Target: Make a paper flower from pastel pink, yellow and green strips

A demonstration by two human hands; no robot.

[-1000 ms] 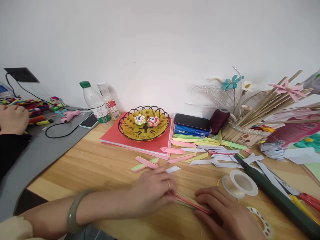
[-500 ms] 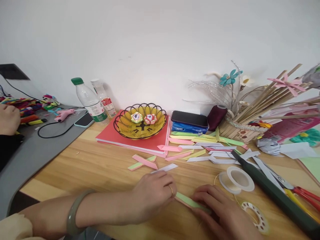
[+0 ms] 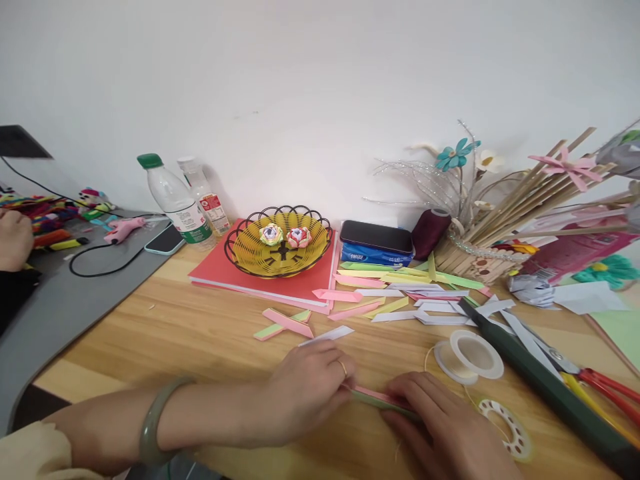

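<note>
Near the table's front, my left hand [image 3: 313,383] and my right hand [image 3: 440,420] hold the two ends of a folded paper strip [image 3: 377,399]. Its pink side lies along the top and a green side shows below. The fingers of both hands are closed on it and hide its tips. Just beyond my left hand lies a white paper strip [image 3: 327,335]. Crossed pink and green strips [image 3: 286,323] rest farther back. To the right of my right hand are a thread spool [image 3: 469,357] and a white ring with holes [image 3: 506,427].
Several folded strips [image 3: 400,293] lie across the back. Two paper flowers sit in a yellow woven basket [image 3: 280,257] on red paper [image 3: 213,267]. A dark green tool [image 3: 540,380] and red-handled scissors [image 3: 600,387] lie right. Bottles [image 3: 183,207] stand left; another person's hand [image 3: 14,237] is at far left.
The strip between my hands has turned: its green face was on top, and now pink shows above green. My hands stay in nearly the same place. The view has shifted slightly.
</note>
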